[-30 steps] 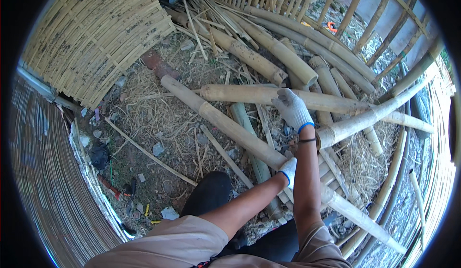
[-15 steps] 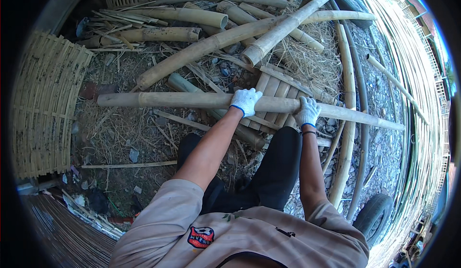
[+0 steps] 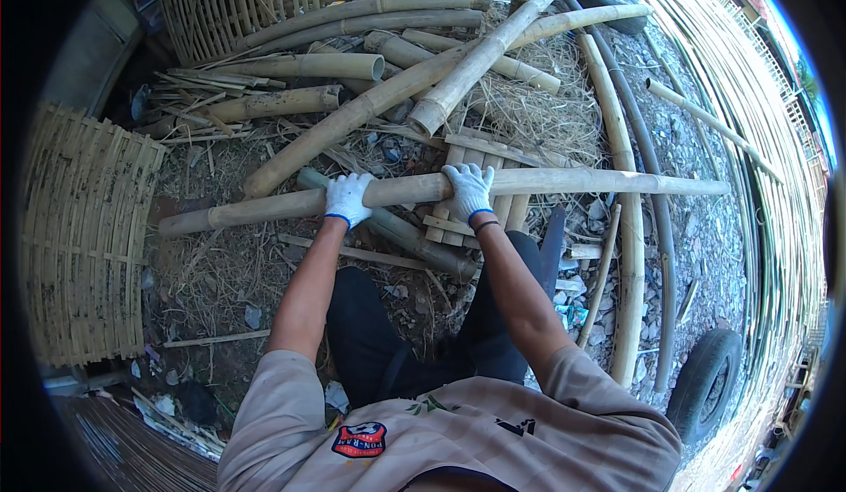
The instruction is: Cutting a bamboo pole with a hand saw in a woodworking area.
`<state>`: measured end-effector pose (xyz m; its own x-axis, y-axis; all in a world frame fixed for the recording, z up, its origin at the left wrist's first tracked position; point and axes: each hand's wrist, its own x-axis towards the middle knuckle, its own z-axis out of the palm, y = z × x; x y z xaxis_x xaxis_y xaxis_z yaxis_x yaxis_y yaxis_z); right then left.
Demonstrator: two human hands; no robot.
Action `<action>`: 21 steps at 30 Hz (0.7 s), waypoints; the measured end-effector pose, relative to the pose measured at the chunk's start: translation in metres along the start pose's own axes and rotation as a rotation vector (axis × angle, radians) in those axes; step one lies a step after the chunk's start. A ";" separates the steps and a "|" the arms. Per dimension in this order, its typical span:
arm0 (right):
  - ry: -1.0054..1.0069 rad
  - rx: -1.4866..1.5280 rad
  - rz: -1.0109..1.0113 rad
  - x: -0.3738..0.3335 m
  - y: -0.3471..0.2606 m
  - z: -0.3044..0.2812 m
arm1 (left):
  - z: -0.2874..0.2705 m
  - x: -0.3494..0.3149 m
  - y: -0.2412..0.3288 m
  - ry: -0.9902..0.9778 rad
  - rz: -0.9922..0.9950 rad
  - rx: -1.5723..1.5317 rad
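Nearest me: my tan shirt (image 3: 458, 413), then my dark-trousered legs (image 3: 361, 333), knees apart. Tyre (image 3: 705, 386) on the ground off to my R. Dark flat blade-like thing (image 3: 552, 249) just beside my R knee; can't ID it.

Next, both hands, gloved in white w/ blue cuffs. L hand (image 3: 350, 197) and R hand (image 3: 468, 188) are each closed over the top of a long bamboo pole (image 3: 401, 191), backs up, fingers curled round, a short bare stretch btwn them. Palms hidden. Pole runs L–R across my front, R end reaching much farther out; can't tell if it's resting on anything.

Under it, a greenish bamboo length (image 3: 410, 234), slanting, plus a slatted bamboo panel (image 3: 454, 214) below the R hand.

Beyond: a thick pole (image 3: 352, 122) w/ another pole (image 3: 493, 55) crossing it, straw (image 3: 538, 122) alongside. Farther back, split strips (image 3: 198, 95) etc., then a bamboo fence (image 3: 242, 7).
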<state>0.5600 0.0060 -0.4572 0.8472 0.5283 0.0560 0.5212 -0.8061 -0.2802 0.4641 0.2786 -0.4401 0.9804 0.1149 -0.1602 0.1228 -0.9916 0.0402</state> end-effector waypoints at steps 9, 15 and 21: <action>0.015 -0.072 -0.034 -0.019 0.046 -0.006 | 0.021 -0.044 0.003 0.271 -0.081 0.076; -0.065 -0.158 0.035 -0.035 0.076 -0.023 | 0.022 -0.057 0.007 0.118 -0.113 0.097; -0.071 -0.313 0.115 -0.024 0.068 -0.013 | 0.022 -0.047 0.006 0.013 -0.146 0.176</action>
<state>0.5769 -0.0649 -0.4649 0.8987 0.4375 -0.0292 0.4383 -0.8984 0.0277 0.4150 0.2659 -0.4543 0.9561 0.2580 -0.1391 0.2363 -0.9592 -0.1553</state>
